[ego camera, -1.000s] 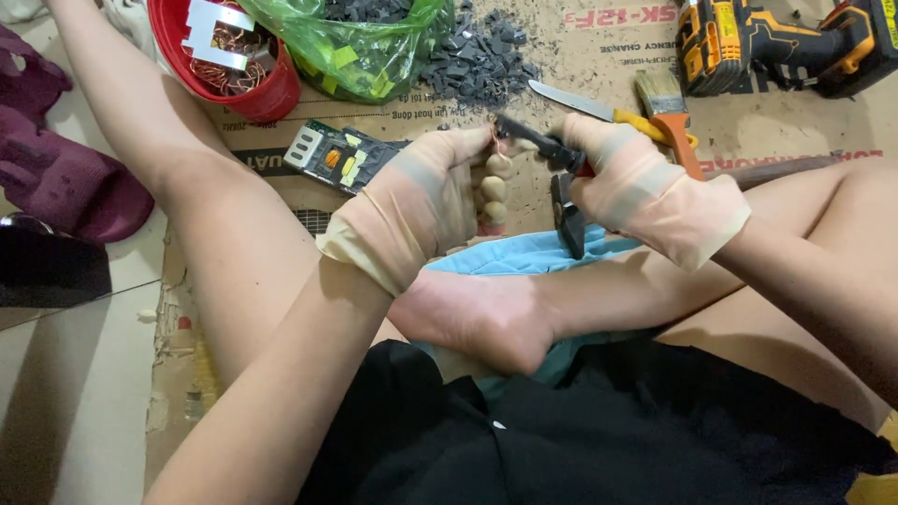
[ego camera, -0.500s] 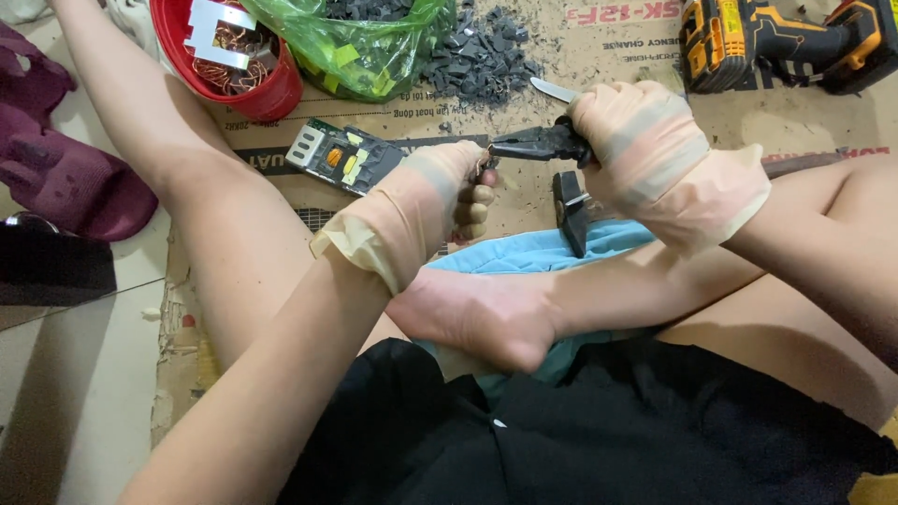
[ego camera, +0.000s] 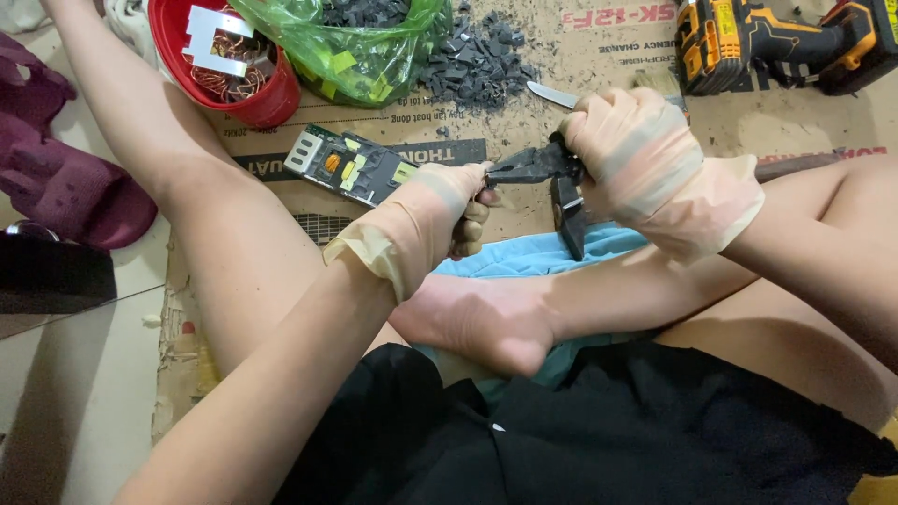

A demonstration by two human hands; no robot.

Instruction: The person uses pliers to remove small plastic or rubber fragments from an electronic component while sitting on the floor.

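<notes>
Both my hands wear thin beige gloves. My right hand (ego camera: 636, 159) grips the dark handles of black pliers (ego camera: 535, 170), whose jaws point left. My left hand (ego camera: 435, 220) is closed around a small part right at the plier jaws; the part itself is hidden by my fingers. Both hands work above my crossed legs and a blue cloth (ego camera: 524, 257). A green circuit board (ego camera: 351, 166) lies on the cardboard just left of my left hand.
A red bowl (ego camera: 267, 98) with copper wire and metal plates stands at the back left, beside a green plastic bag (ego camera: 365, 47) and a pile of dark fragments (ego camera: 477, 61). A yellow-black cordless drill (ego camera: 776, 42) lies at the back right. A knife blade (ego camera: 552, 93) pokes out behind my right hand.
My right hand has turned the pliers from upright to lying sideways, jaws toward my left hand. The left hand has shifted slightly down and left.
</notes>
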